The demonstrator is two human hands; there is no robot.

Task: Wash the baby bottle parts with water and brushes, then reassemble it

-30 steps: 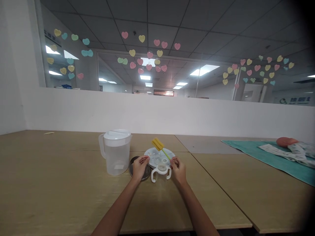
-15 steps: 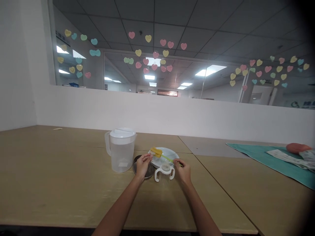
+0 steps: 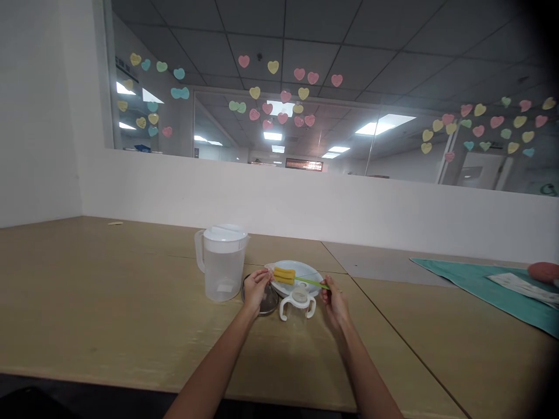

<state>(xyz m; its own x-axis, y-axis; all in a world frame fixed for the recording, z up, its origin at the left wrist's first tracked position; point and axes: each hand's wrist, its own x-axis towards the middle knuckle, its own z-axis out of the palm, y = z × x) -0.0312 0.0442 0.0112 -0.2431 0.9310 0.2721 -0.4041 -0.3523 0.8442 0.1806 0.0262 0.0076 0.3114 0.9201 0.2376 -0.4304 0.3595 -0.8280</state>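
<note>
A yellow sponge brush (image 3: pixel 284 276) with a thin green handle is held level above a white plate (image 3: pixel 312 272). My right hand (image 3: pixel 335 298) pinches the handle's right end. At the sponge's left end are the closed fingertips of my left hand (image 3: pixel 257 290); whether they grip the sponge or something small beside it is unclear. Below the brush stands a clear cup with two white handles (image 3: pixel 299 298). Partly behind my left hand lies a dark round dish (image 3: pixel 269 302). A lidded translucent pitcher (image 3: pixel 224 270) stands to the left.
A teal cloth (image 3: pixel 476 291) lies at the right, with a patterned white cloth (image 3: pixel 522 288) and a reddish object (image 3: pixel 544 272) on it. A small flat beige piece (image 3: pixel 115 223) is at the far left. The white wall (image 3: pixel 174 189) rises behind the table.
The brush has turned more level, with its sponge now more fully in view. My right hand has moved slightly away from my left. The whole view has shifted a little.
</note>
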